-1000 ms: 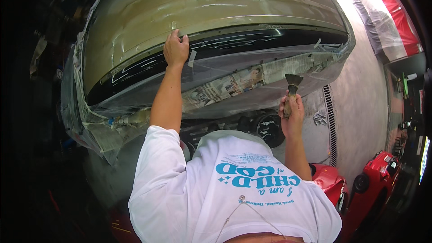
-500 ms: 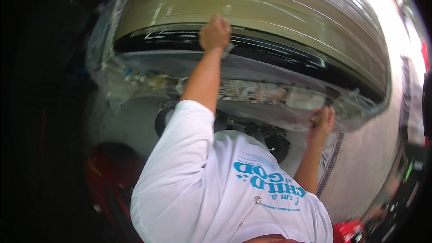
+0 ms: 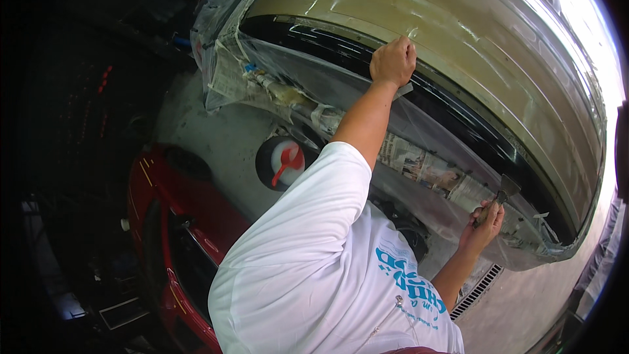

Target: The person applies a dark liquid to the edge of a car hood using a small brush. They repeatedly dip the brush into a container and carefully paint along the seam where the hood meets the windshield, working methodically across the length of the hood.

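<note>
A gold-coloured vehicle body (image 3: 458, 46) with a glossy black band (image 3: 314, 40) along its near side curves across the upper view. My left hand (image 3: 394, 62) is closed in a fist against the band's upper edge. A flat grey piece (image 3: 404, 90) sticks out below the fist; the rest of it is hidden in the hand. Lower right, my right hand (image 3: 486, 221) grips the handle of a putty knife (image 3: 506, 190), its wide blade pointing up near the band.
Clear plastic sheeting (image 3: 301, 65) and taped newspaper (image 3: 419, 164) hang below the band. On the floor at left stands a dark bucket (image 3: 265, 167) with a red dipper (image 3: 288, 160) in it. A red car (image 3: 196, 229) is behind it. A floor drain grate (image 3: 477, 292) lies at lower right.
The view has turned, so the vehicle slants down to the right and the bucket shows. My left fist stays at the band's upper edge. The putty knife blade now shows clearly.
</note>
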`<state>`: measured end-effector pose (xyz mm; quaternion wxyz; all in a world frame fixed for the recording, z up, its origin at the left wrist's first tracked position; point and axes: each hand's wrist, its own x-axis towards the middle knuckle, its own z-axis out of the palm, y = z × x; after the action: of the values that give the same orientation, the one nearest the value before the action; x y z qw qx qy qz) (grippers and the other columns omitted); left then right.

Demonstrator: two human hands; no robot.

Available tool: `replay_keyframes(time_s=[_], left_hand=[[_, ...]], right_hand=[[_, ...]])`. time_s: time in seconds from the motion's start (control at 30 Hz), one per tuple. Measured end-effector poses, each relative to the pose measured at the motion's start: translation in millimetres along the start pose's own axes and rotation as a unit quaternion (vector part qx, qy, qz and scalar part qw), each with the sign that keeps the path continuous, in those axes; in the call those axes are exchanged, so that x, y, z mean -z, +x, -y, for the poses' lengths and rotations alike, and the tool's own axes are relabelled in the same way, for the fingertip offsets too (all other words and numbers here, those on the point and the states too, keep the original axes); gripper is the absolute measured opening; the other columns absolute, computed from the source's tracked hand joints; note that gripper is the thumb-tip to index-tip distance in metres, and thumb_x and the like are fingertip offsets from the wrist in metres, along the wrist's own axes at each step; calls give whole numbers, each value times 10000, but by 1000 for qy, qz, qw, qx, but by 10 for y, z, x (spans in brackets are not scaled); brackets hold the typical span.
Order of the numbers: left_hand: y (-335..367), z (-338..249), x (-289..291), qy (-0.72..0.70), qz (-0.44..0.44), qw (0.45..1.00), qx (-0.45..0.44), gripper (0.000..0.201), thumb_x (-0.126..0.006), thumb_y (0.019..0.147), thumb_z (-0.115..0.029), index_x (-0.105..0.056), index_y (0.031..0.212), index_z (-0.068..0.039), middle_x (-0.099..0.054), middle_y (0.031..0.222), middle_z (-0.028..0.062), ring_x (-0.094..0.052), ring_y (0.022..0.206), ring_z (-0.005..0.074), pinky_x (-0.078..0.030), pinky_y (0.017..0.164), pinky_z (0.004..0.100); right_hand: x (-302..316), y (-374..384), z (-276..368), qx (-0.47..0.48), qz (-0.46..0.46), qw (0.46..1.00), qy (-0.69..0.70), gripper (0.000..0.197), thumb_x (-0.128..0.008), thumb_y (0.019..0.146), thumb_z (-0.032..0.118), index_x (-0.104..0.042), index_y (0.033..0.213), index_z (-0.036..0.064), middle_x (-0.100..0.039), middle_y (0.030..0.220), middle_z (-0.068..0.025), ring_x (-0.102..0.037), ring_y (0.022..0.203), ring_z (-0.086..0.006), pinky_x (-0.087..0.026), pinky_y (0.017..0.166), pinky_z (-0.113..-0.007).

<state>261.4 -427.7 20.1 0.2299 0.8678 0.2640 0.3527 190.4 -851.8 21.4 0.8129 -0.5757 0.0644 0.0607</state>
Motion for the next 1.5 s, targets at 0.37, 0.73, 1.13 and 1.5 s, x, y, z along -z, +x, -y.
replay_keyframes(time_s=[0.37, 0.73, 1.13, 1.5], left_hand=[[-45, 40, -22, 15, -49, 998, -41, 130, -651, 875, -215, -666, 791, -117, -677, 735, 75, -662, 753, 318, -511, 736, 471], [-59, 67, -38, 10, -91, 992, -86, 83, -711, 822, -208, -725, 821, -126, -655, 652, 67, -640, 652, 301, -527, 720, 430], [-46, 28, -22, 9, -95, 992, -87, 90, -749, 792, -200, -726, 851, -135, -667, 689, 50, -648, 679, 296, -528, 667, 428], [-54, 37, -59, 6, -94, 993, -65, 104, -734, 785, -190, -696, 862, -130, -663, 691, 27, -640, 710, 284, -522, 694, 441]], right_hand=[[106, 112, 100, -6, -56, 998, -1, 181, -616, 1063, 264, -561, 1143, 111, -649, 934, -28, -546, 647, -65, -405, 545, -208], [-27, 344, -34, -28, -9, 1000, -4, 180, -618, 1063, 250, -565, 1162, 109, -653, 927, -33, -552, 644, -64, -398, 530, -204], [-132, 527, -90, -43, 2, 999, 4, 171, -614, 1064, 229, -565, 1167, 101, -648, 925, -41, -539, 639, -67, -374, 521, -207], [-98, 429, -58, -39, 3, 999, -2, 200, -609, 1069, 254, -550, 1178, 96, -635, 920, -38, -539, 651, -69, -385, 532, -206]])
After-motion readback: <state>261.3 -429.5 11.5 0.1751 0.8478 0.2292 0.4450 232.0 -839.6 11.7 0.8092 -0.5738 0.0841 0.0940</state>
